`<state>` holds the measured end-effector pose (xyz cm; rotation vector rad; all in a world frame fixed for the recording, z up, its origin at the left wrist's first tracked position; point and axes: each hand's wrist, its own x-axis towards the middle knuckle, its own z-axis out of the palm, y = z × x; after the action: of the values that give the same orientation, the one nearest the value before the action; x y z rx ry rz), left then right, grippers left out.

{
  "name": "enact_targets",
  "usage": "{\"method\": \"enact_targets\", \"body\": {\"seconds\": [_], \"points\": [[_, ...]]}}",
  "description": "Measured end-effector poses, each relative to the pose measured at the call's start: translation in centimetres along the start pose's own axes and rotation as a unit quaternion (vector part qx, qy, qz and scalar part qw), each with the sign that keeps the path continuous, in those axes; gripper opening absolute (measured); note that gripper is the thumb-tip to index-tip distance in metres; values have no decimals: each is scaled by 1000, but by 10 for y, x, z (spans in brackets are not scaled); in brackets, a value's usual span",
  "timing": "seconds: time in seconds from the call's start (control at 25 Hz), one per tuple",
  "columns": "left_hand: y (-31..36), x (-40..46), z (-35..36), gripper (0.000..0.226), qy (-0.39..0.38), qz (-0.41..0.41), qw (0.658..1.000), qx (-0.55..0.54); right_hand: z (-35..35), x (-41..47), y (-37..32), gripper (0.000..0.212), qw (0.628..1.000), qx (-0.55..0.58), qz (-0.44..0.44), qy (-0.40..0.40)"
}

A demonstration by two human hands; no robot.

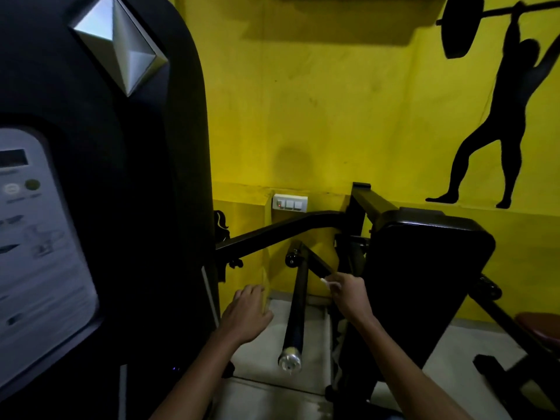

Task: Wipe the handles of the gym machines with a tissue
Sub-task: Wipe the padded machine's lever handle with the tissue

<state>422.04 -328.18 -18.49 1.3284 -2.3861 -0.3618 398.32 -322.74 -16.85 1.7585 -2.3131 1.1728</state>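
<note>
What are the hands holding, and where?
The right hand grips a white tissue against the upper bar, near its lower end. The left hand holds nothing.

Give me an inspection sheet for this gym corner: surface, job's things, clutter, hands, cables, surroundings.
Surface: pale tiled floor under the machines.
Job's things: white tissue held against the short black handle; long handle bar with a silver end cap untouched.
Clutter: nothing seen.
Hands: right hand grips the tissue on the short handle; left hand open, fingers relaxed, holding nothing.
Cables: nothing seen.
Surroundings: yellow wall with a weightlifter silhouette, white switch plate, black machine housing with an instruction panel, black back pad.
</note>
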Motion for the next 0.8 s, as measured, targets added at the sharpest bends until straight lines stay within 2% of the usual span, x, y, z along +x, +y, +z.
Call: {"method": "enact_targets", "body": {"seconds": [0.12, 0.28, 0.6, 0.8], "points": [[-18, 36, 6, 59, -2, 6, 1000, 15, 24, 19, 6, 19, 1000, -8, 2, -28], [-32, 83, 31, 55, -37, 23, 999, -19, 50, 46, 15, 22, 999, -13, 20, -40], [-49, 228, 82, 49, -65, 125, 989, -45, 109, 128, 40, 20, 999, -26, 45, -1], [-66, 296, 122, 54, -105, 210, 970, -60, 154, 168, 52, 26, 992, -76, 96, -32]]}}
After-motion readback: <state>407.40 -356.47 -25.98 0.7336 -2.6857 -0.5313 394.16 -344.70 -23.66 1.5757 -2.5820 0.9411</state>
